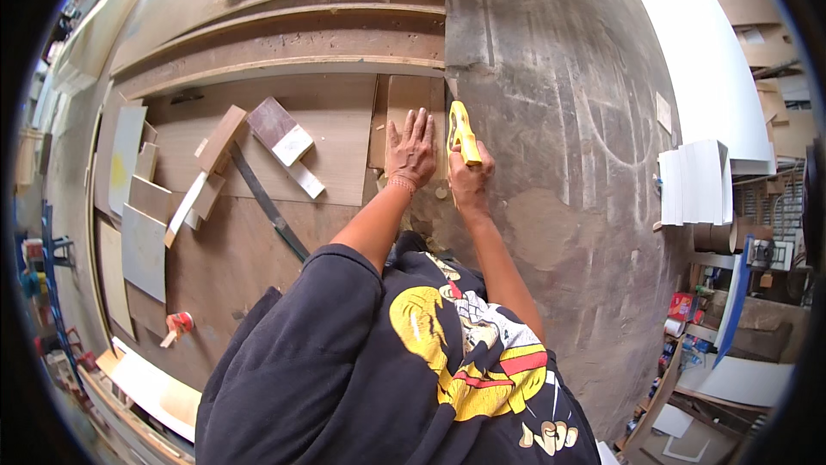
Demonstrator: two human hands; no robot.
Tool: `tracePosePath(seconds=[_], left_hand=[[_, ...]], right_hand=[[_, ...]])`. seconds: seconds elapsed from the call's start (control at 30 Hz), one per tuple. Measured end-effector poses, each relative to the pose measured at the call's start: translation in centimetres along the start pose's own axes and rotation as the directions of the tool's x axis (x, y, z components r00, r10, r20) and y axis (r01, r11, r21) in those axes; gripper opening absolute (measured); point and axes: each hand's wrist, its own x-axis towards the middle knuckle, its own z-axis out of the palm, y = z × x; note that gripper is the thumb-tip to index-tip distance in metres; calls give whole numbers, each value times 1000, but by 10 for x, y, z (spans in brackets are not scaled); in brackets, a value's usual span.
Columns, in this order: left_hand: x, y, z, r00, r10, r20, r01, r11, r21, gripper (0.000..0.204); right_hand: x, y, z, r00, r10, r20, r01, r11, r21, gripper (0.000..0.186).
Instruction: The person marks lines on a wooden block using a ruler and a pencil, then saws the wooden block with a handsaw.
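Observation:
My left hand (412, 153) lies flat with its fingers stretched out. It presses on a narrow brown wooden board (416, 91). My right hand (472, 174) is wrapped round the yellow handle of a hand saw (465, 129), just beside the board's right edge. The saw's blade is seen nearly edge-on and mostly cannot be made out; a thin grey strip shows beyond the handle. Under and left of the board lies a wide plywood sheet (335, 134).
Long plywood panels (292, 35) lie stacked at the far side. Wood offcuts (280, 134), a dark metal strip (262, 194) and a red tape roll (179, 323) lie at the left. White panels (697, 181) stand at the right of the brown worktop (568, 250).

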Motion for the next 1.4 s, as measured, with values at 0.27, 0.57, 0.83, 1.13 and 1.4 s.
tracePosePath(seconds=[0.27,0.57,0.83,1.13,1.4], left_hand=[[1,4,-6,1000,-7,5,7,1000,10,56],[6,1,-7,999,-23,45,22,1000,19,55],[3,0,0,999,-2,51,2,1000,-2,51],[2,1,-7,995,43,86,-48,997,55,53],[12,6,-3,995,0,102,0,1000,6,58]], right_hand=[[-6,-36,-18,876,472,99,-482,853,198,11],[-63,-86,-79,839,513,184,-544,809,224,8],[-68,-66,-65,851,502,153,-520,846,115,5],[-35,-48,-31,963,270,-2,-270,963,25,7],[-28,-81,-51,964,264,-3,-264,962,-77,11]])
